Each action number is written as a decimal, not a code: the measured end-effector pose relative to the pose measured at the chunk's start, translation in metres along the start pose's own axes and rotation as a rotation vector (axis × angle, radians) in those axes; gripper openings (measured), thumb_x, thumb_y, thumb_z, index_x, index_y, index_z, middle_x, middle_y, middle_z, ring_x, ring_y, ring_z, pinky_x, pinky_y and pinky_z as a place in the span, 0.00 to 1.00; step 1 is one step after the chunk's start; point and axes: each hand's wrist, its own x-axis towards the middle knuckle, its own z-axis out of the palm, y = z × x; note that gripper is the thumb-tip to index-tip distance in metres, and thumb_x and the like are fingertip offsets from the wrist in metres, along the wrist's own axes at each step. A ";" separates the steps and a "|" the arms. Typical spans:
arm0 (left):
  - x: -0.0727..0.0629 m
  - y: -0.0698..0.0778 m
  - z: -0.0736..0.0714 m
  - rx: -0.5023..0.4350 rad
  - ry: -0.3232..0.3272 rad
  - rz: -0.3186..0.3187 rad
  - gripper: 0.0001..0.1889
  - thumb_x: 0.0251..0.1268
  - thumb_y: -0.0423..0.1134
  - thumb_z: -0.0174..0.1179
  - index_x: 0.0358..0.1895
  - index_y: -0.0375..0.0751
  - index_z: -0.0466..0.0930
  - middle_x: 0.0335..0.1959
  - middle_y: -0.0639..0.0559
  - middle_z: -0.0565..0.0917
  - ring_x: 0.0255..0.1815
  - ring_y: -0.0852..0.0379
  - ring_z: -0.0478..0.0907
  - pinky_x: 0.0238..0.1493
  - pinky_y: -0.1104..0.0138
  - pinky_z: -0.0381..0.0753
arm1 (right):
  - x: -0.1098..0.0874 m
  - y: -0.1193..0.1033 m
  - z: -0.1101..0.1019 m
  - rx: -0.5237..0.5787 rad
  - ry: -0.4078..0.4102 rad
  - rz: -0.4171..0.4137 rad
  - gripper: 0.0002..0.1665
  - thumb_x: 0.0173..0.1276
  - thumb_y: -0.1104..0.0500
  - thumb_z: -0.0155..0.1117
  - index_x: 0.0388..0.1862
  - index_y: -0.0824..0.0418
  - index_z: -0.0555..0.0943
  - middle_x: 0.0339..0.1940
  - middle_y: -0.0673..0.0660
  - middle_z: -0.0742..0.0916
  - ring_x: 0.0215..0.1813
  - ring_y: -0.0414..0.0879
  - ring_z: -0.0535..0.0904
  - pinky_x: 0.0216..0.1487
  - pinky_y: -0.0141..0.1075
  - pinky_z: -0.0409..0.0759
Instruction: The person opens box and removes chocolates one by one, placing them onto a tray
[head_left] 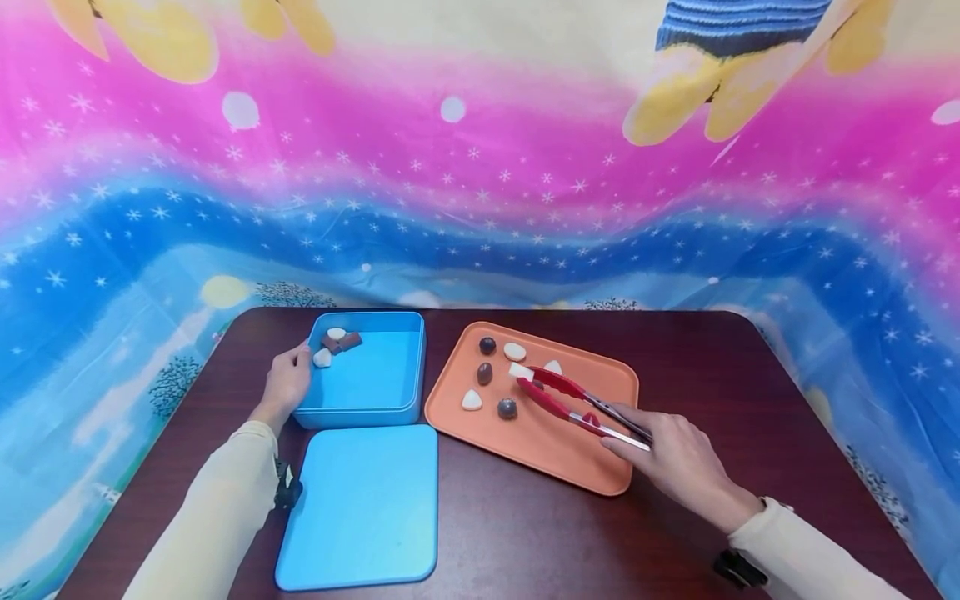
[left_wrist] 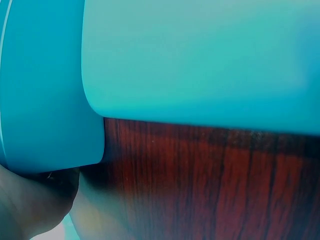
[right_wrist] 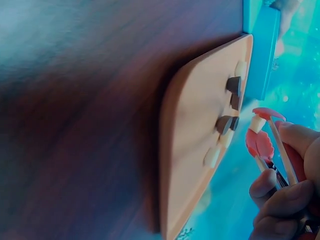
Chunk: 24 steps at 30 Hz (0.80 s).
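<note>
My right hand (head_left: 686,462) grips a pair of red-tipped metal tongs (head_left: 551,396) above the orange tray. Between the tong tips is a white chocolate piece (right_wrist: 257,123), held over the tray in the right wrist view. On the orange tray (head_left: 585,467) lie several dark and white chocolates, among them a dark round one (head_left: 507,408) and a white triangular one (head_left: 472,401). My left hand (head_left: 287,383) holds the left wall of an uncovered blue box (head_left: 360,417). Inside its far left corner sit brown chocolate pieces (head_left: 349,341) and white ones (head_left: 322,358).
A flat blue lid (head_left: 360,508) lies on the dark wooden table (head_left: 525,542), just in front of the box. The tray stands to the right of the box, slightly turned. Behind the table hangs a colourful printed cloth (head_left: 480,183).
</note>
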 end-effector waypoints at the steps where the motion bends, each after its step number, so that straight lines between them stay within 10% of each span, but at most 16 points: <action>1: 0.000 0.000 0.000 0.000 0.001 -0.001 0.31 0.85 0.52 0.23 0.81 0.40 0.46 0.82 0.35 0.52 0.83 0.32 0.47 0.80 0.37 0.51 | -0.001 0.002 -0.001 0.002 0.001 0.003 0.35 0.62 0.39 0.73 0.64 0.52 0.83 0.19 0.45 0.81 0.26 0.41 0.71 0.26 0.35 0.66; 24: 0.000 0.001 0.001 0.012 0.013 -0.011 0.31 0.85 0.52 0.24 0.81 0.39 0.48 0.81 0.34 0.54 0.82 0.32 0.48 0.80 0.39 0.52 | -0.023 0.047 -0.009 -0.068 0.002 0.050 0.37 0.60 0.35 0.73 0.63 0.53 0.84 0.42 0.60 0.92 0.34 0.49 0.85 0.24 0.44 0.75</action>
